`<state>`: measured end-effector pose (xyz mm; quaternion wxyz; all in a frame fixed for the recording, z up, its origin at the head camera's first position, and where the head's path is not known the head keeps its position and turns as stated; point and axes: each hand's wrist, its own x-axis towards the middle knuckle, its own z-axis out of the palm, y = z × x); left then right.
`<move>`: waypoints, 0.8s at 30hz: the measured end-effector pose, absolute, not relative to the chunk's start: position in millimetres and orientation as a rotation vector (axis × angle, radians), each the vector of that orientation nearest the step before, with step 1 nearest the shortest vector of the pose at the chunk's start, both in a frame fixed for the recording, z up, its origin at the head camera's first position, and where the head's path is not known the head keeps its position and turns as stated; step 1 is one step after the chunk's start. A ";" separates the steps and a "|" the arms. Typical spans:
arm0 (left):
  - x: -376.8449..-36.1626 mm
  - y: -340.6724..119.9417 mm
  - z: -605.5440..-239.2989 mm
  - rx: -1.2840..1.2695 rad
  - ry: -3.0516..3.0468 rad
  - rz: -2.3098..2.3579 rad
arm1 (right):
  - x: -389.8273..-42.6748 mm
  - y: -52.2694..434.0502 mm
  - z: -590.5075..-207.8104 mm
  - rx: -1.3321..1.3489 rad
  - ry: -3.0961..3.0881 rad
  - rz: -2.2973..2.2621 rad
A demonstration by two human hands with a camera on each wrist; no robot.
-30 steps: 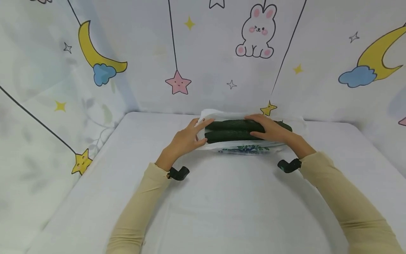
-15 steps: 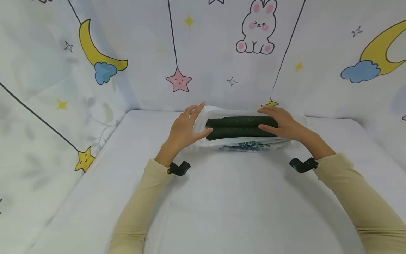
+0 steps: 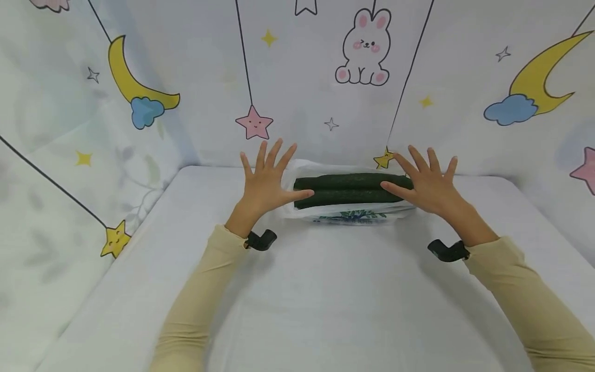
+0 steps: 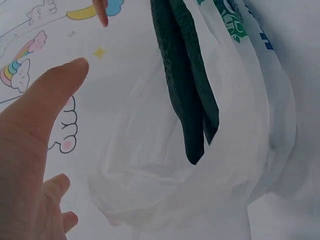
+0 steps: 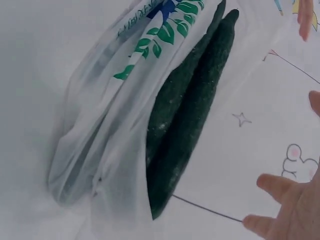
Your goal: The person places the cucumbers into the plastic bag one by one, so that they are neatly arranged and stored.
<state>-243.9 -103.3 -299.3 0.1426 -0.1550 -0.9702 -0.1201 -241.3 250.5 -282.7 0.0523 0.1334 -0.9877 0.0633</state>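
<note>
Two long dark green cucumbers (image 3: 344, 198) lie side by side in a white plastic bag (image 3: 350, 219) with a green leaf print, towards the back of the table. My left hand (image 3: 265, 188) hovers at the bag's left end, fingers spread and straight. At the right end my right hand (image 3: 432, 186) is likewise spread, its thumb overlapping the cucumbers in the head view. Neither hand holds anything. In the left wrist view, cucumber ends (image 4: 195, 145) show inside the bag's loose end (image 4: 150, 190). The right wrist view shows the cucumbers (image 5: 192, 115) partly covered by the bag (image 5: 115, 150).
A white cloth covers the table (image 3: 344, 299). Close behind the bag rises a backdrop (image 3: 307, 82) printed with moons, stars and a rabbit. Black wrist cameras (image 3: 261, 240) are strapped to both wrists, below beige sleeves (image 3: 195, 289).
Both hands have come off the bag and cucumbers and spread their fingers. The right hand has shifted right, uncovering more of the cucumbers. The bag stays in place.
</note>
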 end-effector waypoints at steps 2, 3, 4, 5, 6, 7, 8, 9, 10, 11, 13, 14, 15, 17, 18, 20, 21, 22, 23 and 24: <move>-242.8 -100.4 -301.7 -0.421 -2.828 -0.306 | -236.4 251.4 -282.3 0.364 -3.041 0.172; -242.7 -99.4 -300.3 -0.406 -2.841 -0.294 | -235.0 251.7 -279.8 0.350 -3.052 0.160; -242.7 -98.4 -299.1 -0.393 -2.853 -0.278 | -233.6 252.3 -277.7 0.336 -3.062 0.154; -242.4 -97.8 -298.1 -0.383 -2.866 -0.271 | -232.2 253.2 -276.2 0.324 -3.069 0.151; -241.9 -97.3 -297.6 -0.377 -2.880 -0.267 | -230.4 254.0 -275.1 0.315 -3.073 0.153; -241.4 -97.0 -297.6 -0.372 -2.895 -0.264 | -228.7 254.9 -274.7 0.310 -3.073 0.161; -240.9 -96.7 -298.0 -0.366 -2.911 -0.257 | -226.9 255.8 -274.8 0.309 -3.071 0.169; -240.1 -96.4 -298.4 -0.360 -2.927 -0.254 | -225.3 256.5 -275.2 0.309 -3.068 0.181; -239.5 -96.9 -299.2 -0.354 -2.937 -0.250 | -224.5 256.8 -276.1 0.313 -3.063 0.192; -239.1 -97.3 -300.0 -0.350 -2.943 -0.249 | -223.7 256.9 -277.2 0.317 -3.055 0.197; -238.2 -97.8 -301.6 -0.349 -2.946 -0.251 | -222.2 257.0 -279.3 0.322 -3.047 0.200; -238.1 -97.8 -302.0 -0.350 -2.944 -0.253 | -221.9 257.2 -280.2 0.322 -3.047 0.196; -238.0 -97.7 -302.3 -0.350 -2.940 -0.259 | -221.6 257.6 -280.9 0.321 -3.048 0.194; -238.0 -97.6 -302.4 -0.348 -2.933 -0.263 | -221.8 258.2 -282.1 0.319 -3.050 0.192; -238.0 -97.5 -302.1 -0.345 -2.932 -0.262 | -222.1 258.6 -282.5 0.319 -3.055 0.196; -237.9 -97.4 -301.3 -0.334 -2.932 -0.258 | -223.2 259.6 -283.1 0.315 -3.067 0.200; -237.7 -97.3 -300.7 -0.328 -2.934 -0.259 | -223.8 260.4 -283.2 0.311 -3.077 0.204; -237.7 -97.8 -300.7 -0.324 -2.936 -0.260 | -225.0 260.7 -284.5 0.307 -3.088 0.205; -237.7 -98.1 -300.7 -0.322 -2.940 -0.261 | -226.1 261.1 -285.8 0.301 -3.096 0.204; -237.7 -98.4 -300.6 -0.325 -2.943 -0.266 | -227.4 261.7 -287.2 0.295 -3.104 0.203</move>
